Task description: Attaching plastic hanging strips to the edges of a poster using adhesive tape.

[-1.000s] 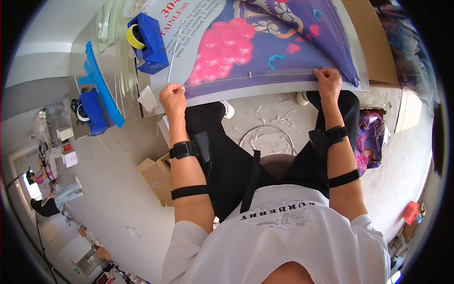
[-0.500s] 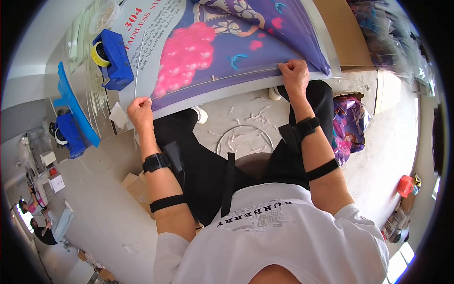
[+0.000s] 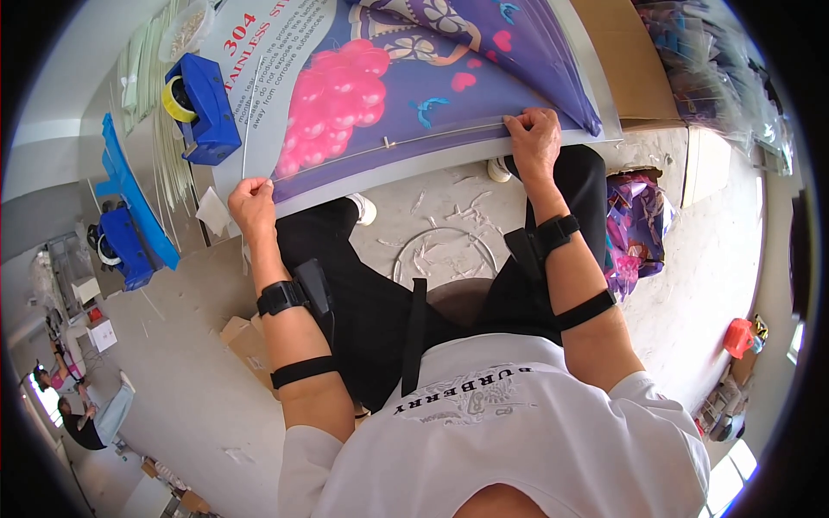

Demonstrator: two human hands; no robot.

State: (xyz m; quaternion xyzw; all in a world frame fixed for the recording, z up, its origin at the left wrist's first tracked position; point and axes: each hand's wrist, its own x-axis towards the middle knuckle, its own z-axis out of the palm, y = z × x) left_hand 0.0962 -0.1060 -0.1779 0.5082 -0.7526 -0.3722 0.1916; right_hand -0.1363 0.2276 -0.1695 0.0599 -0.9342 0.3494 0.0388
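Observation:
A purple printed sheet point(image 3: 462, 104) with pink balloons and hearts lies on the table in front of me, its right side folded over. Along its near edge runs a thin pale rod point(image 3: 345, 155) with a small white crosspiece around its middle. My left hand point(image 3: 252, 207) is closed at the sheet's near left corner, thumb and finger pinching the rod's left end. Farther right, my right hand point(image 3: 535, 142) pinches the same rod and edge near the right corner. The fingertips hide the exact grip at both ends.
A blue tape dispenser point(image 3: 207, 108) with yellow tape stands left of the sheet, beside thin white strips point(image 3: 177, 177). Another blue dispenser point(image 3: 125, 246) sits farther left. An open cardboard box point(image 3: 626, 60) and clear plastic bags point(image 3: 730, 95) are at the right. Scraps point(image 3: 466, 216) litter the floor.

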